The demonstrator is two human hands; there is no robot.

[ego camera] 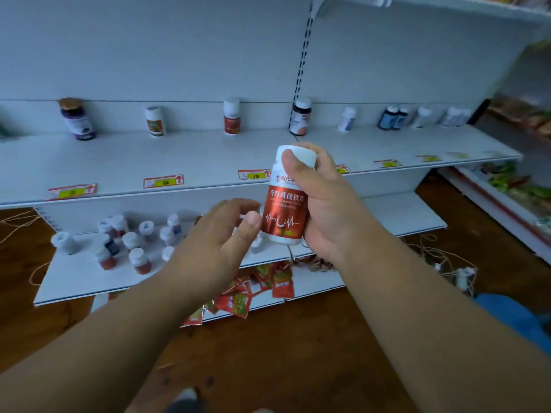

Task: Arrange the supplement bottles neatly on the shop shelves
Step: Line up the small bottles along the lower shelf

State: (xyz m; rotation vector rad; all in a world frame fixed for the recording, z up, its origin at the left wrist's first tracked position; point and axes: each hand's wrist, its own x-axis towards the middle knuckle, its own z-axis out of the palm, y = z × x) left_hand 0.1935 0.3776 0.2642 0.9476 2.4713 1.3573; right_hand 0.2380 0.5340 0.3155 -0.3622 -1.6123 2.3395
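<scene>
Before shelves, right hand (pixel 325 201) grips red bottle (pixel 284 210) upright

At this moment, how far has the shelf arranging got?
Partly done. Bottles such as the purple-labelled bottle already stand spaced along the upper shelf. The right hand holds a red-labelled bottle; the left hand is open beside it. A jumbled cluster of bottles remains below.

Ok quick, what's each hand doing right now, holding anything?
Left hand: open, fingers loosely spread beside the bottle, holding nothing.
Right hand: grips the red-labelled bottle, upright, thumb on its white cap.
</scene>
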